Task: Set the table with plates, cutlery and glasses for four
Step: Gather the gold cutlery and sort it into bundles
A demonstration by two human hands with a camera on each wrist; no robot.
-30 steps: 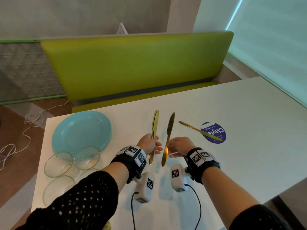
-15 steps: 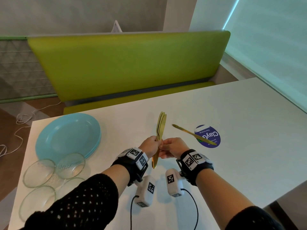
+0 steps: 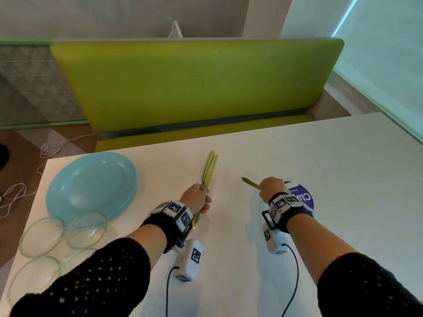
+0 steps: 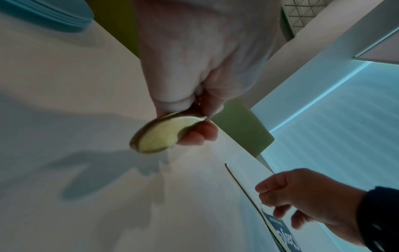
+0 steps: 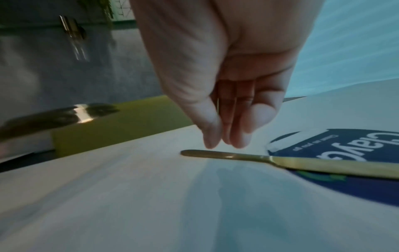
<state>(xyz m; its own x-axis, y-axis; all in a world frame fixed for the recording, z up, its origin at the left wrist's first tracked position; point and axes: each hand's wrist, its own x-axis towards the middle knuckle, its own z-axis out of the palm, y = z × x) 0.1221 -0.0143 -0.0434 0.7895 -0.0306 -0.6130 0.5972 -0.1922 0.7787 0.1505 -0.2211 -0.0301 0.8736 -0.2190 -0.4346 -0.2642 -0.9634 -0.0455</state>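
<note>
My left hand [image 3: 200, 201] grips a bundle of gold knives [image 3: 209, 170] by their handles, blades pointing away and up above the white table [image 3: 343, 170]. Their rounded handle ends [image 4: 157, 136] stick out below the fist in the left wrist view. One more gold knife [image 5: 323, 164] lies flat on the table, its blade across a blue round sticker [image 5: 345, 148]. My right hand [image 5: 224, 143] hovers over that knife's handle end, fingers straight and pointing down, holding nothing. The head view shows the right hand [image 3: 263, 187] covering the lying knife [image 3: 249, 183] except its handle tip.
A stack of light blue plates [image 3: 91, 186] sits at the table's far left. Three glass bowls [image 3: 41, 234] [image 3: 85, 225] [image 3: 34, 275] stand in front of it. A green bench [image 3: 194, 83] runs behind the table. Cables [image 3: 13, 197] lie on the floor to the left.
The knife my right hand held has joined the bundle in my left hand. My right hand then let go and moved right, down to the knife on the sticker.
</note>
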